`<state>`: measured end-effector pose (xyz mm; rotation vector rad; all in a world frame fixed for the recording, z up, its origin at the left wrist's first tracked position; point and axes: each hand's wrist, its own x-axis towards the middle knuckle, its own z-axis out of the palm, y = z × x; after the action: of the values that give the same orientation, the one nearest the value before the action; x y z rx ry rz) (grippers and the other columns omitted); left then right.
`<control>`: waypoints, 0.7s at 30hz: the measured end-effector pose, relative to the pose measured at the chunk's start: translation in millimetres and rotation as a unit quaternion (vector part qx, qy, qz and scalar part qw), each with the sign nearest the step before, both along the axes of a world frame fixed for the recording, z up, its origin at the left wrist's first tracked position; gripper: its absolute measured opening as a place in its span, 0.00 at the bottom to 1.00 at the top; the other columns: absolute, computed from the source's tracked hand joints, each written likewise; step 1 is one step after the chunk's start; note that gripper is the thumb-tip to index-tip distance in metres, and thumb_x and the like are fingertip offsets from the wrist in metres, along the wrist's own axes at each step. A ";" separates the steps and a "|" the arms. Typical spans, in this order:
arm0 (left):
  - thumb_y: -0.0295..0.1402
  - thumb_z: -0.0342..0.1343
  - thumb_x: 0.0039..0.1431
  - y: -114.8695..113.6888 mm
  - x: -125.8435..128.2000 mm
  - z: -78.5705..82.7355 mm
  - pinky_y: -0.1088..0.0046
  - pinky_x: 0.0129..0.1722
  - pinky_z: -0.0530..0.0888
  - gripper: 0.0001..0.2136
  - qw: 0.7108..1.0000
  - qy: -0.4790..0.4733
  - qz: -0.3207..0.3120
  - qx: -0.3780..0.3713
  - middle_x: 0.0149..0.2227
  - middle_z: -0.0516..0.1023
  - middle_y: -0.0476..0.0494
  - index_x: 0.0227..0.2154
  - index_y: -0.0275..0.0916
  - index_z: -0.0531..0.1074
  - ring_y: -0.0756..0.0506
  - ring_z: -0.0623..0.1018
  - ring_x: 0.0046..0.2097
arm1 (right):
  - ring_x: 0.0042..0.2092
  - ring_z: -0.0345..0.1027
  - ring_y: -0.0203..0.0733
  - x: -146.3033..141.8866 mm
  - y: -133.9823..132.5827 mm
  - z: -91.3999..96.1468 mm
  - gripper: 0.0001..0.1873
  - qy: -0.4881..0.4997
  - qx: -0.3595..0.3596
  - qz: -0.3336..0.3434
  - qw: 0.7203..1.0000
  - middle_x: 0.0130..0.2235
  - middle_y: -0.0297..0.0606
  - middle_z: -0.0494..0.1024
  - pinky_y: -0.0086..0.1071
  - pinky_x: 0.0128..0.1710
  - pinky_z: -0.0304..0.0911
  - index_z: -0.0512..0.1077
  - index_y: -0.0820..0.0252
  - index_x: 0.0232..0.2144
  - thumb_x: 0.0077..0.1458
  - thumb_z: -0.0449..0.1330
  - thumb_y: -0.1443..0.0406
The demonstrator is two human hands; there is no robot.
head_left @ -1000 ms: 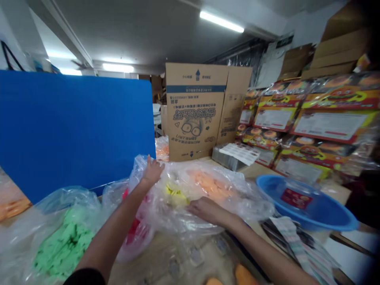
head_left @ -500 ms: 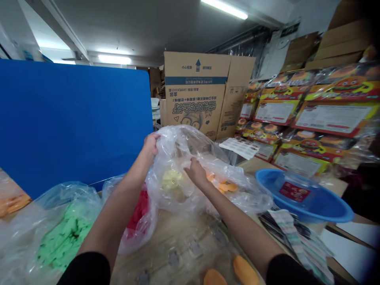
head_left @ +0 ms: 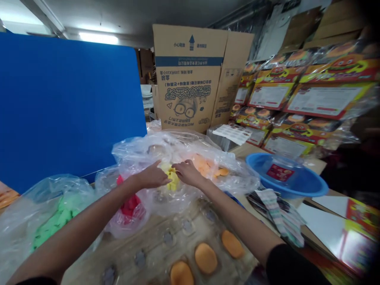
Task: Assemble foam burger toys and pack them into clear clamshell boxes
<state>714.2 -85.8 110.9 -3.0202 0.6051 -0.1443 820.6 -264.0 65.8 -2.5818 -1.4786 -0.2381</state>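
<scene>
A big clear plastic bag (head_left: 184,152) lies in front of me, holding yellow pieces (head_left: 171,179) and orange pieces (head_left: 208,168). Both my hands meet at the yellow pieces inside its opening. My left hand (head_left: 152,178) has its fingers pinched together on the yellow pieces. My right hand (head_left: 185,173) is curled over them from the right. In the near foreground lies a clear blister tray (head_left: 178,245) with orange bun-shaped parts (head_left: 205,258) in its pockets.
Bags of red pieces (head_left: 129,206) and green pieces (head_left: 50,225) lie at left before a blue partition (head_left: 68,107). A blue basin (head_left: 285,182) sits right. Behind stand a cardboard carton (head_left: 190,79) and stacked burger-toy boxes (head_left: 323,99). Printed cards (head_left: 276,209) lie at right.
The camera view tipped down. My left hand let go of the lifted bag rim and came down; both hands now meet at the yellow pieces, and the bag has sunk flat.
</scene>
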 end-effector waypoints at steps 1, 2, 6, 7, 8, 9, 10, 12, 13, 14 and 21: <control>0.41 0.41 0.57 9.4 -3.0 -4.5 0.63 0.58 0.46 0.19 0.999 0.039 0.015 0.029 0.24 0.75 0.49 0.20 0.39 0.71 0.51 0.73 0.32 | 0.46 0.62 0.42 3.1 -2.6 -2.5 0.15 0.011 -0.039 -0.017 0.999 0.40 0.42 0.74 0.41 0.51 0.38 0.67 0.58 0.43 0.55 0.47 0.63; 0.41 0.41 0.57 22.0 -5.9 -7.5 0.62 0.56 0.50 0.20 0.995 0.064 0.051 0.054 0.23 0.75 0.47 0.18 0.38 0.70 0.50 0.73 0.32 | 0.44 0.63 0.43 7.0 -5.5 -6.1 0.15 0.021 -0.069 -0.047 0.996 0.37 0.42 0.75 0.43 0.52 0.35 0.69 0.59 0.40 0.55 0.47 0.62; 0.36 0.45 0.54 65.7 -15.8 -6.6 0.63 0.42 0.67 0.15 0.964 0.077 0.245 0.075 0.27 0.76 0.36 0.21 0.34 0.72 0.43 0.74 0.33 | 0.46 0.62 0.46 18.8 -10.0 -22.1 0.14 0.031 -0.085 -0.119 0.989 0.38 0.47 0.74 0.46 0.51 0.33 0.71 0.63 0.36 0.52 0.49 0.64; 0.33 0.44 0.54 66.2 -16.9 -4.8 0.63 0.39 0.68 0.14 0.961 0.068 0.257 0.074 0.29 0.76 0.35 0.23 0.34 0.72 0.42 0.74 0.34 | 0.47 0.61 0.47 18.7 -7.8 -23.7 0.14 0.031 -0.078 -0.123 0.989 0.40 0.47 0.73 0.46 0.51 0.34 0.70 0.62 0.38 0.52 0.49 0.64; 0.31 0.43 0.54 61.2 -16.9 -3.1 0.64 0.38 0.68 0.13 0.963 0.058 0.254 0.070 0.32 0.76 0.35 0.26 0.34 0.72 0.41 0.74 0.35 | 0.48 0.60 0.47 17.2 -4.2 -23.8 0.14 0.033 -0.068 -0.123 0.989 0.42 0.48 0.73 0.46 0.50 0.35 0.70 0.62 0.39 0.53 0.48 0.65; 0.31 0.43 0.54 51.7 -15.4 -2.0 0.65 0.38 0.68 0.12 0.967 0.048 0.242 0.059 0.34 0.76 0.35 0.28 0.35 0.72 0.41 0.74 0.37 | 0.48 0.59 0.47 14.5 0.3 -22.6 0.14 0.036 -0.058 -0.121 0.990 0.43 0.47 0.72 0.45 0.49 0.38 0.69 0.61 0.40 0.53 0.48 0.66; 0.31 0.43 0.54 39.2 -12.4 -1.4 0.65 0.39 0.67 0.12 0.974 0.041 0.221 0.043 0.36 0.76 0.37 0.31 0.36 0.72 0.42 0.74 0.38 | 0.48 0.59 0.47 11.1 5.2 -20.2 0.15 0.039 -0.047 -0.116 0.991 0.45 0.46 0.71 0.45 0.47 0.40 0.68 0.59 0.41 0.54 0.47 0.66; 0.34 0.45 0.54 14.5 -1.2 -1.4 0.68 0.41 0.67 0.12 0.986 0.048 0.160 -0.003 0.39 0.75 0.41 0.36 0.40 0.71 0.43 0.73 0.40 | 0.48 0.59 0.45 3.4 15.1 -13.3 0.15 0.045 -0.030 -0.100 0.993 0.46 0.43 0.70 0.42 0.46 0.43 0.67 0.56 0.43 0.55 0.46 0.67; 0.35 0.46 0.54 6.3 6.9 -1.4 0.69 0.41 0.66 0.12 0.989 0.055 0.133 -0.025 0.41 0.74 0.42 0.38 0.41 0.70 0.44 0.73 0.41 | 0.48 0.58 0.45 0.2 19.5 -9.6 0.16 0.046 -0.020 -0.088 0.995 0.47 0.42 0.70 0.41 0.45 0.44 0.66 0.54 0.44 0.55 0.46 0.67; 0.35 0.46 0.53 2.7 16.5 -0.7 0.70 0.42 0.66 0.12 0.991 0.060 0.116 -0.043 0.42 0.74 0.44 0.40 0.42 0.70 0.44 0.73 0.42 | 0.49 0.58 0.44 -2.1 23.3 -6.1 0.17 0.045 -0.006 -0.072 0.996 0.49 0.41 0.69 0.40 0.45 0.45 0.64 0.53 0.46 0.55 0.46 0.67; 0.36 0.47 0.54 49.8 86.3 12.4 0.64 0.45 0.65 0.16 0.955 -0.088 0.279 -0.056 0.46 0.71 0.34 0.44 0.35 0.67 0.39 0.70 0.46 | 0.60 0.37 0.51 28.3 38.5 -8.2 0.42 0.056 0.088 -0.049 0.993 0.63 0.42 0.31 0.48 0.48 0.49 0.37 0.53 0.59 0.47 0.56 0.62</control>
<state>800.5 -36.0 123.3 -3.0947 -0.2841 -0.4179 848.8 -225.4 57.6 -2.4854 -1.2367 -0.2221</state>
